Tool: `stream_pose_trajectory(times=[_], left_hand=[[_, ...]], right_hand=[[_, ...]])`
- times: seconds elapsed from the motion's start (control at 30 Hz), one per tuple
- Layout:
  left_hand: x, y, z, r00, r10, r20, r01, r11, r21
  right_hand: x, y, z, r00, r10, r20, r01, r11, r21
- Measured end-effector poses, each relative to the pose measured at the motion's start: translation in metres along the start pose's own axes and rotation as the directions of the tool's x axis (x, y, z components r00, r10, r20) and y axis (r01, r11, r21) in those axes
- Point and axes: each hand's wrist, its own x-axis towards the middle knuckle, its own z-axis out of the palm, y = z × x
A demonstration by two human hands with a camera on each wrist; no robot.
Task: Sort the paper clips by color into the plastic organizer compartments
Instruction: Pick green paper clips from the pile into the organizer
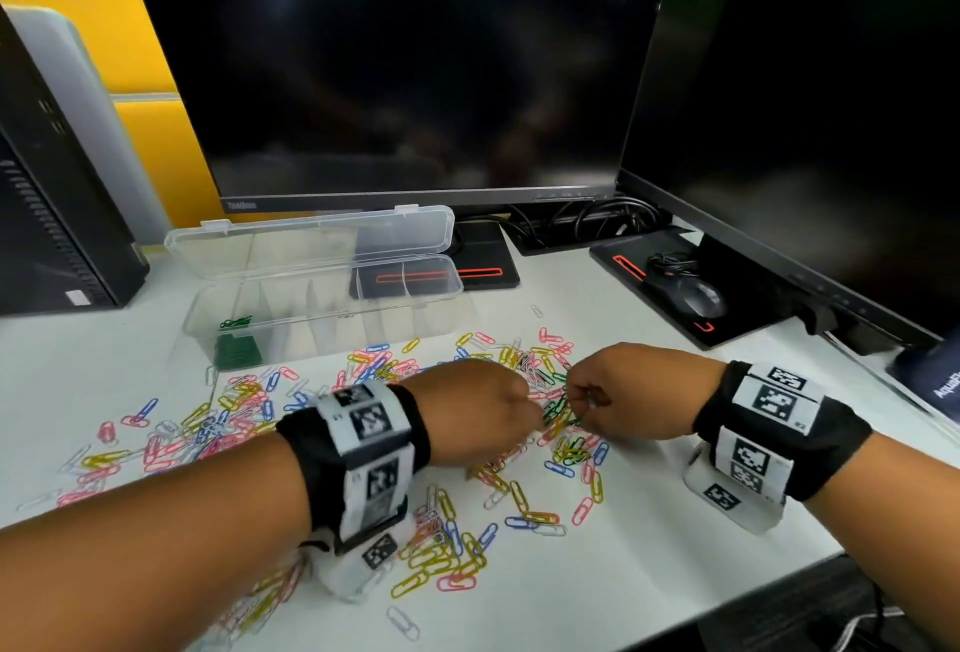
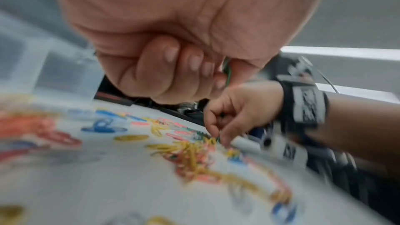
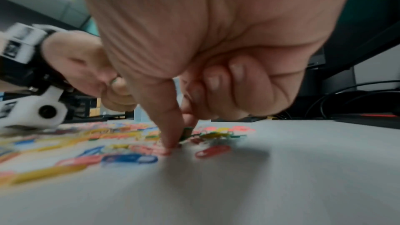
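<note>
Green clips (image 2: pixel 227 73) are sitting pinched in the left hand (image 1: pixel 470 412), fingers curled tight w/ thumb pressing wire against them. Right hand (image 1: pixel 618 394) is reaching down into the mixed clip pile (image 1: pixel 563 443) on the desk (image 1: pixel 675 573), thumb & forefinger (image 3: pixel 164 122) nipping a green clip (image 3: pixel 186 133), other fingers tucked in. Clear plastic organizer (image 1: pixel 322 308) is lying open behind, w/ green clips in its leftmost compartment (image 1: pixel 236 326).

Behind your work area: two dark monitors (image 1: pixel 410 59) (image 1: pixel 810 95) on stands, black mouse (image 1: pixel 693 295) on the right base, tangled cables (image 1: pixel 597 220) between, black computer tower (image 1: pixel 47 215) far left.
</note>
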Motion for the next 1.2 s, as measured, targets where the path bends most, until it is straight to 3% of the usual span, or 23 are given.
stream_pose_trajectory(times=[0.03,0.07,0.13,0.17,0.23,0.27,0.3,0.37,0.43,0.5,0.6,0.8,1.0,1.07,1.13,1.2], left_hand=[[0.002,-0.005,-0.005,1.000,-0.006,-0.010,0.005,0.996,-0.091],[0.002,-0.010,-0.007,0.998,-0.062,-0.011,0.056,0.951,-0.305],[0.004,-0.019,-0.006,0.982,-0.188,-0.006,0.130,0.699,-0.703],[0.006,-0.024,-0.005,0.979,-0.205,0.008,0.129,0.584,-0.801],[0.010,-0.028,-0.001,0.981,-0.190,0.022,0.116,0.500,-0.858],[0.013,-0.028,0.000,0.985,-0.169,0.031,0.111,0.493,-0.863],[0.016,-0.028,0.000,0.988,-0.151,0.038,0.112,0.523,-0.845],[0.023,-0.026,0.001,0.994,-0.112,0.018,0.094,0.722,-0.686],[0.025,-0.017,0.001,0.999,-0.030,-0.020,0.020,0.923,-0.384],[0.026,-0.009,0.001,0.999,0.030,-0.012,-0.032,0.987,-0.157],[0.029,-0.003,0.003,0.999,0.040,-0.021,-0.039,0.999,0.021],[0.035,-0.015,-0.002,0.993,-0.025,-0.113,0.028,0.999,0.023],[0.042,-0.012,-0.001,0.996,-0.047,-0.076,0.052,0.996,0.075],[0.045,-0.010,0.000,0.996,-0.033,-0.078,0.042,0.993,0.115],[0.046,-0.010,0.001,0.997,-0.036,-0.068,0.045,0.988,0.147],[0.046,-0.012,0.001,0.997,-0.064,-0.043,0.070,0.983,0.170]], right_hand=[[0.000,0.001,-0.003,1.000,0.005,-0.001,-0.005,1.000,0.029],[-0.002,0.002,-0.006,1.000,0.003,-0.010,-0.002,0.997,0.077],[-0.003,0.007,-0.015,0.999,-0.015,-0.038,0.024,0.971,0.239],[-0.004,0.010,-0.018,0.999,-0.019,-0.051,0.035,0.940,0.340],[-0.006,0.016,-0.022,0.999,0.005,-0.044,0.022,0.807,0.590],[-0.007,0.019,-0.022,0.999,0.018,-0.029,0.009,0.671,0.741],[-0.007,0.022,-0.020,1.000,0.027,-0.013,-0.002,0.487,0.873],[-0.009,0.026,-0.018,1.000,0.010,0.004,-0.005,0.127,0.992],[-0.009,0.028,-0.015,0.999,-0.037,-0.015,0.012,-0.097,0.995],[-0.008,0.030,-0.012,0.996,-0.080,-0.038,0.019,-0.228,0.973],[-0.008,0.033,-0.006,0.993,-0.093,-0.077,0.044,-0.311,0.950],[-0.004,0.039,0.003,0.982,-0.113,-0.152,0.123,-0.235,0.964],[0.009,0.038,-0.002,0.996,0.074,0.045,-0.045,-0.002,0.999],[0.015,0.031,-0.002,0.991,0.106,0.085,-0.102,0.173,0.980],[0.018,0.021,-0.004,0.990,0.132,0.044,-0.108,0.533,0.839],[0.019,0.006,-0.010,0.997,0.072,-0.033,-0.043,0.844,0.534]])
